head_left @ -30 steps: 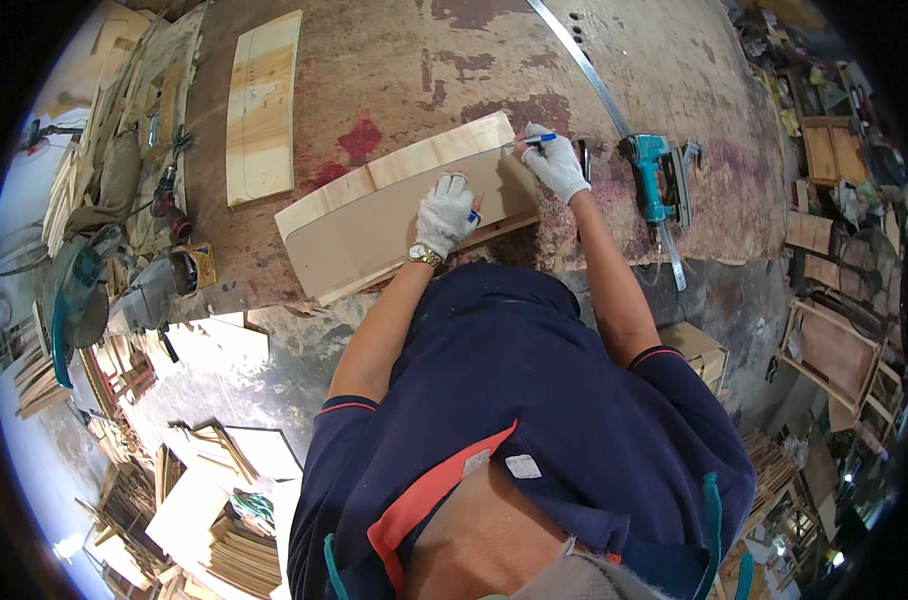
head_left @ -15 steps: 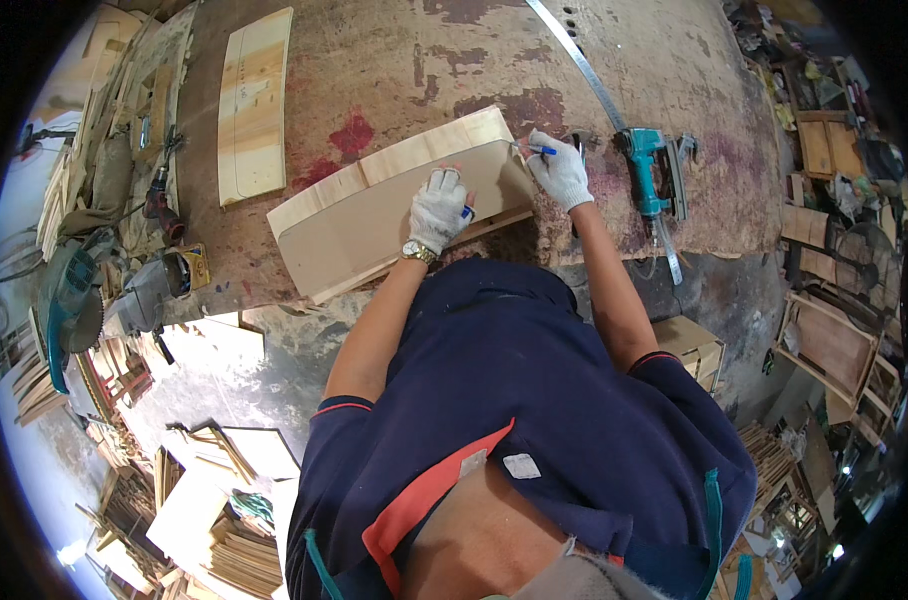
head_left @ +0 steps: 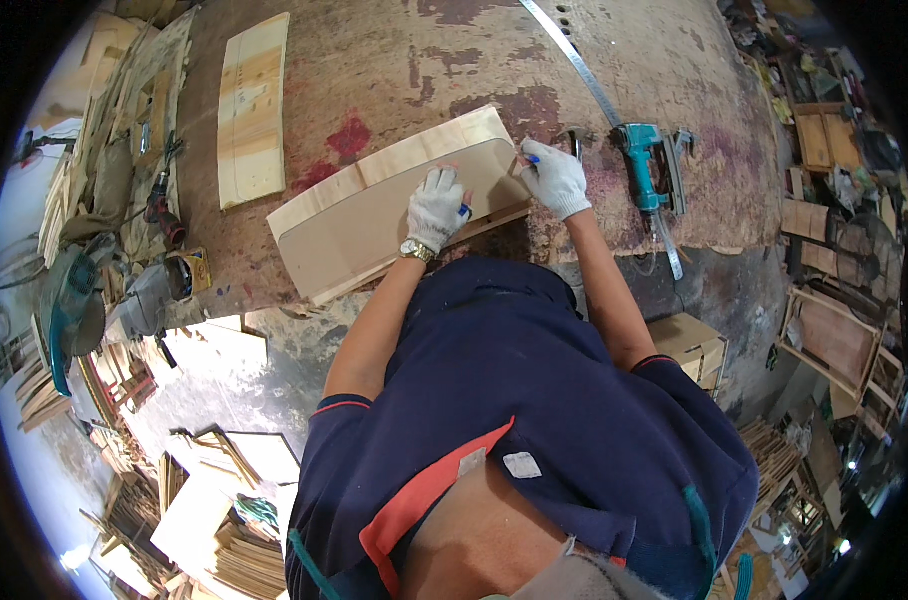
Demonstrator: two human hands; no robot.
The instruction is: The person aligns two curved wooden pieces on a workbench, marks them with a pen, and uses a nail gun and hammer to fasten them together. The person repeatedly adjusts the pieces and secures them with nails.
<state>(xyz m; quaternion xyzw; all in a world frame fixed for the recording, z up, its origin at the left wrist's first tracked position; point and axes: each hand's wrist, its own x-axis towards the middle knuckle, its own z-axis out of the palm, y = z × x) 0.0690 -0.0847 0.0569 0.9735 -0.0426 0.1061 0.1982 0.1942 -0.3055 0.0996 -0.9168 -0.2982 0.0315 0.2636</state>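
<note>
A tan board (head_left: 349, 228) with one rounded corner lies on top of a paler wooden panel (head_left: 374, 163), whose far edge shows beyond it. My gloved left hand (head_left: 436, 207) presses down on the tan board, fingers close together. A small blue thing (head_left: 465, 210), perhaps a pen cap, sticks out beside its thumb. At the right end of the board, my gloved right hand (head_left: 555, 178) is closed round a blue pen (head_left: 531, 159). The pen's tip is at the board's right edge, too small to make out clearly.
Right of the hands lies a teal nail gun (head_left: 644, 165) by a long metal ruler (head_left: 584, 75). A hammer-like tool (head_left: 576, 142) is beside my right hand. Another marked wooden panel (head_left: 254, 110) lies at left, with a drill (head_left: 161, 205) and circular saw (head_left: 71, 300) beyond.
My right hand with the pen has shifted slightly nearer to me, from the board's far right corner down along its right end. My left hand stays pressed on the board.
</note>
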